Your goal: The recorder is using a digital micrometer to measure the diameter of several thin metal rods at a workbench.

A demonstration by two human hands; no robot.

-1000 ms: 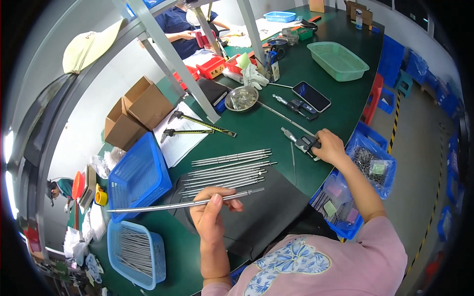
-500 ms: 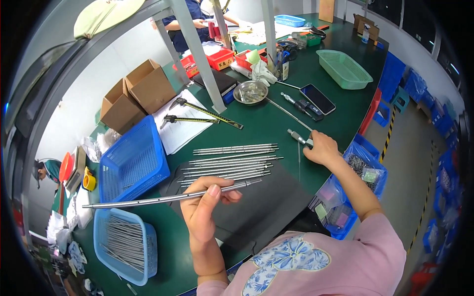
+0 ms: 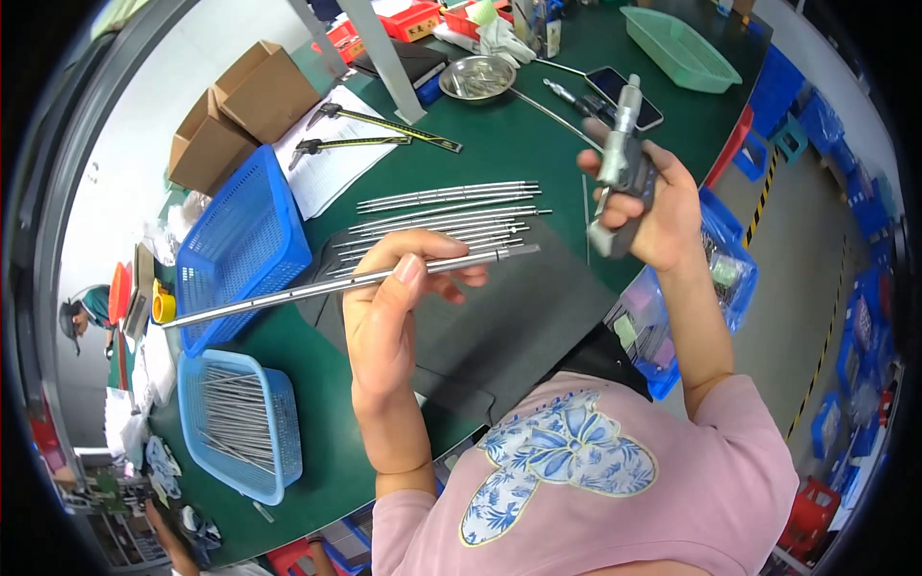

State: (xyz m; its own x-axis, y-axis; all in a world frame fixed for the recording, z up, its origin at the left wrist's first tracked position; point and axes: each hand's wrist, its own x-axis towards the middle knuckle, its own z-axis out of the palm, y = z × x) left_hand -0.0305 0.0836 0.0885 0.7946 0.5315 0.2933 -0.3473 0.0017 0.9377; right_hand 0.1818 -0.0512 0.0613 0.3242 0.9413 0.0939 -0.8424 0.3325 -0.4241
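A long, thin steel rod (image 3: 288, 296) lies slantwise across my left hand (image 3: 384, 312), pinched between thumb and fingers, its stepped tip pointing right. My right hand (image 3: 672, 216) grips a micrometer (image 3: 626, 115), raised above the table with its thimble upward; the frame end is blurred. Both hands are apart, and the rod does not touch the micrometer. Beyond my left hand, several similar steel rods (image 3: 447, 195) lie in rows, partly on a black mat (image 3: 509, 336). More rods fill a light blue basket (image 3: 286, 422) left of my left forearm.
Two calipers (image 3: 384, 125) lie on paper sheets (image 3: 327, 182) near cardboard boxes (image 3: 264, 96) and a blue basket (image 3: 252, 221). Farther back are a metal bowl (image 3: 477, 97), a second micrometer (image 3: 567, 94), a phone (image 3: 648, 110) and a green tray (image 3: 682, 58). Blue bins (image 3: 735, 307) stand beyond the table's right edge.
My right hand has lifted the micrometer off the table and turned it upright. My left hand still holds the rod. The view has shifted, so table things sit higher in the picture.
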